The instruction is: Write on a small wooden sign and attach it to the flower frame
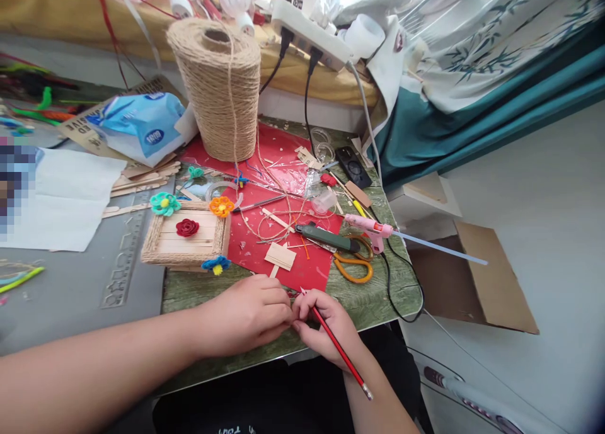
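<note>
A red pencil (pixel 341 351) with a white eraser end rests in my right hand (pixel 328 325), its eraser pointing down toward my forearm. The fingers of that hand are closed around it, and the tip is mostly hidden. My left hand (pixel 258 313) is closed too, its fingertips meeting those of the right hand; anything pinched between them is hidden. Just beyond my hands lies a small wooden stick sign (pixel 280 256). To its left stands a craft-stick box (pixel 167 242) edged with twine, bearing a red rose (pixel 188 227) and pipe-cleaner flowers (pixel 221 206).
A large twine spool (pixel 217 94) stands behind the box. Scissors (pixel 354 267), a green utility knife (pixel 327 237) and a pink glue gun (pixel 371 227) lie right. Red sheets (pixel 250 232) hold scraps. A ruler (pixel 121 264) and white paper (pixel 75 194) are left.
</note>
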A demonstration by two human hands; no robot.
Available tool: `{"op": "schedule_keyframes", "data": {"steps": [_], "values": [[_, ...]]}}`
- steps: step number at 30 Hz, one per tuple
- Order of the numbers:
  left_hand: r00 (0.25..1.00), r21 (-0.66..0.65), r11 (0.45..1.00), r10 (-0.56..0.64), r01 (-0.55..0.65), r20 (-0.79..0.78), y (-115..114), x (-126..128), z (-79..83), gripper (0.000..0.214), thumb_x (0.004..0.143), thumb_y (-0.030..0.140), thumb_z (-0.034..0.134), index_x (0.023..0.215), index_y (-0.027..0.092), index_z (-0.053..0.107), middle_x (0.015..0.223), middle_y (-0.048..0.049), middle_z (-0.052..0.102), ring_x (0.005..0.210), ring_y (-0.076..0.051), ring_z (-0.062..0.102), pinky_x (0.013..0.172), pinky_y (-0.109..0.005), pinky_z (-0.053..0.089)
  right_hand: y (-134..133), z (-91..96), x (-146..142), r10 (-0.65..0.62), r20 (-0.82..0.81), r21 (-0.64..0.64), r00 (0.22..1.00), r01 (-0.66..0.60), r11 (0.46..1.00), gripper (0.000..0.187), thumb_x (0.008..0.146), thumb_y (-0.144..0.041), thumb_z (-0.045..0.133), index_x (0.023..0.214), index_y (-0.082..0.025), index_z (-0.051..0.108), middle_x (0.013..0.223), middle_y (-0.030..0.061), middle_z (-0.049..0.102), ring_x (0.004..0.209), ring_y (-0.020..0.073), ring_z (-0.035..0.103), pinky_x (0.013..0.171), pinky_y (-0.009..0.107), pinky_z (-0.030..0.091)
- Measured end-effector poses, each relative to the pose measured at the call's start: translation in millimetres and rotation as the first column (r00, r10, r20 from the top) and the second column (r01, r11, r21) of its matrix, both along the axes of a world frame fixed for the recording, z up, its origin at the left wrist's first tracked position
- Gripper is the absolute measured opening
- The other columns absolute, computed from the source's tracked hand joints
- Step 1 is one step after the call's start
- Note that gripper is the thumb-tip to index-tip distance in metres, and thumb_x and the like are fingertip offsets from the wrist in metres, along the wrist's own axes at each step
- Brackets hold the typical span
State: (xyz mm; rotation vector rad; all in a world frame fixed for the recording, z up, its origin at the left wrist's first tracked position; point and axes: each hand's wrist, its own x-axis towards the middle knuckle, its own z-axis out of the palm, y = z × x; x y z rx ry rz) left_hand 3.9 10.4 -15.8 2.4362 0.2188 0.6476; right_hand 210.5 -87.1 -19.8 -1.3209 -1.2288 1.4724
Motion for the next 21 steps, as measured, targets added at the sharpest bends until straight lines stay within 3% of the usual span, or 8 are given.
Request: {"op": "schedule_keyframes", "data": {"steps": [12, 17, 21], "values": [[0.998, 0.134, 0.991, 0.034, -0.028, -0.043, -1.0, -4.0, 4.9, 0.01, 0.1, 0.023, 0.057, 0.096, 0.02, 0.066, 0.088, -0.003, 0.071, 0.085, -0.018, 0.061, 0.077, -0.035, 0.044, 3.0, 3.5, 2.1, 0.069, 0.057, -0.118, 0.996, -0.062, 0.991, 0.022, 0.077, -0.008, 0.071, 0.085, -0.023, 0.057, 0.081, -0.0015, 0.062, 0.069, 0.0135, 0.055, 0.063, 0.025, 0.044], [0.997, 0.173, 0.984, 0.05, -0.038, -0.067, -1.7, -6.1, 5.4, 0.01, 0.099, 0.024, 0.057, 0.097, 0.021, 0.066, 0.09, -0.0024, 0.07, 0.085, -0.018, 0.06, 0.078, -0.035, 0.042, 1.0, -0.7, -0.3, 0.026, 0.026, -0.15, 0.999, -0.021, 0.989, 0.025, 0.076, -0.009, 0.074, 0.084, -0.023, 0.055, 0.082, -0.0016, 0.061, 0.065, 0.0122, 0.051, 0.059, 0.024, 0.04], [0.994, 0.182, 0.981, 0.076, -0.061, -0.078, -2.2, -5.4, 4.3, 0.008, 0.096, 0.025, 0.061, 0.098, 0.02, 0.066, 0.09, -0.0022, 0.071, 0.084, -0.018, 0.06, 0.078, -0.035, 0.042, 0.3, -0.6, -3.7, 0.001, 0.101, -0.138, 0.995, 0.013, 0.99, 0.022, 0.079, -0.011, 0.073, 0.084, -0.022, 0.055, 0.085, -0.0009, 0.062, 0.065, 0.0117, 0.051, 0.059, 0.024, 0.04]]}}
